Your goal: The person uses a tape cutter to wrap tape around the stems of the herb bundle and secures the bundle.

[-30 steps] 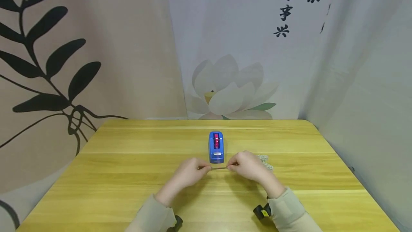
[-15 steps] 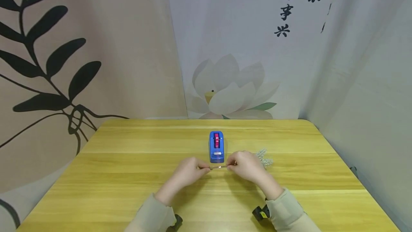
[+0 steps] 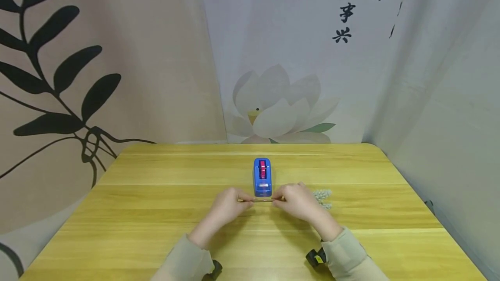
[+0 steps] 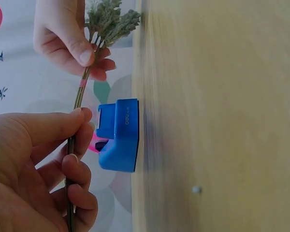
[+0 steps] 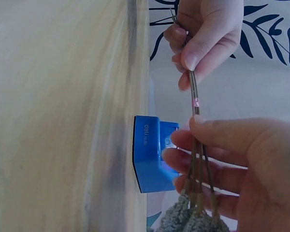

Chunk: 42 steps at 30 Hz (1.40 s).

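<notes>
A small bunch of flower sprigs with grey-green heads (image 3: 323, 197) and thin brown stems (image 4: 79, 99) is held crosswise above the table. My left hand (image 3: 228, 205) pinches the stems towards their bare ends, between thumb and fingers. Closer to the heads, my right hand (image 3: 298, 200) pinches the same stems. Between the two hands a bit of pinkish tape (image 5: 196, 102) is wrapped around the stems. Just beyond the hands stands a blue tape dispenser (image 3: 262, 179) with a pink-red roll, touched by neither hand in the head view.
The wooden table (image 3: 164, 220) spreads out on both sides of the hands. Behind it hangs a printed curtain (image 3: 168, 55), with a second light cloth (image 3: 441, 112) along the right side. A black wrist camera (image 3: 315, 257) sits under the right cuff.
The flower heads have turned as the stems rolled between my fingers. Both hands have shifted slightly away from me towards the dispenser, which stays put.
</notes>
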{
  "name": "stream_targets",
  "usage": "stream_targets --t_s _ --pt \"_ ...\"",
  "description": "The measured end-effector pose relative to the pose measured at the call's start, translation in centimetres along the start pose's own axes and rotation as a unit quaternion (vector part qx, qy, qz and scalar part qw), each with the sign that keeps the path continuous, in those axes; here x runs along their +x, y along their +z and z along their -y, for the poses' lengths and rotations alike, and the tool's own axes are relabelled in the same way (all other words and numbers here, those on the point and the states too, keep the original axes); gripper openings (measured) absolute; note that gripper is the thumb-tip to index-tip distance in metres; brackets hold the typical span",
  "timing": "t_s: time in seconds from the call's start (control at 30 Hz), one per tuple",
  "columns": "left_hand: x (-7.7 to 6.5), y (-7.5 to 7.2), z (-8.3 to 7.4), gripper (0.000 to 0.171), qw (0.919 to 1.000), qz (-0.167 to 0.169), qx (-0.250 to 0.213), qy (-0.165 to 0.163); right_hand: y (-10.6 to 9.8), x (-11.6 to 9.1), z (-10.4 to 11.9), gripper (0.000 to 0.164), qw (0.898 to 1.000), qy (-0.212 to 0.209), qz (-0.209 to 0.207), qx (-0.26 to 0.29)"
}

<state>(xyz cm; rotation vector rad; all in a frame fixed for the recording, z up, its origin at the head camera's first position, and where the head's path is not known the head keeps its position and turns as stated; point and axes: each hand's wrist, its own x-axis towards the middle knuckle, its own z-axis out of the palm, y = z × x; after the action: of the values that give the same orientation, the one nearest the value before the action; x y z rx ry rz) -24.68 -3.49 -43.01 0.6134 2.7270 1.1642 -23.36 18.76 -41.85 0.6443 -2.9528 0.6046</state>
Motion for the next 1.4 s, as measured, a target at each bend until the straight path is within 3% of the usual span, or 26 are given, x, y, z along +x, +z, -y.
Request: stream_targets --t_s 0.13,0.33,0.63,0.87,1.03,1.2,1.4 --pt "0.1 0.0 0.0 0.011 1.0 0.004 -0.008 0.003 0.0 0.0 -0.1 0.005 1.0 0.001 -0.005 -0.023" --pt "0.5 -0.4 0.2 0.021 0.9973 0.064 -0.028 0.022 0.1 0.1 -0.2 0.005 0.999 0.0 -0.034 -0.042" --pt "1.4 -1.3 0.0 0.023 0.989 0.14 -0.047 0.0 0.4 0.3 -0.6 0.005 0.999 0.019 -0.036 -0.018" --pt "1.9 -1.7 0.3 0.019 0.9823 0.166 -0.086 -0.021 0.5 0.4 -0.6 0.005 0.999 0.019 -0.047 0.003" --pt "1.9 -1.7 0.7 0.02 0.9791 0.186 -0.082 -0.009 1.0 0.4 -0.8 0.006 0.998 0.006 -0.056 0.009" --pt "2.0 -1.8 0.8 0.025 0.9792 0.191 -0.07 0.001 1.2 0.5 -1.5 0.005 0.995 -0.011 -0.055 0.081" --pt "2.2 -2.0 0.7 0.024 0.981 0.179 -0.074 0.011 0.8 0.5 -2.3 0.006 0.98 -0.004 -0.008 0.199"
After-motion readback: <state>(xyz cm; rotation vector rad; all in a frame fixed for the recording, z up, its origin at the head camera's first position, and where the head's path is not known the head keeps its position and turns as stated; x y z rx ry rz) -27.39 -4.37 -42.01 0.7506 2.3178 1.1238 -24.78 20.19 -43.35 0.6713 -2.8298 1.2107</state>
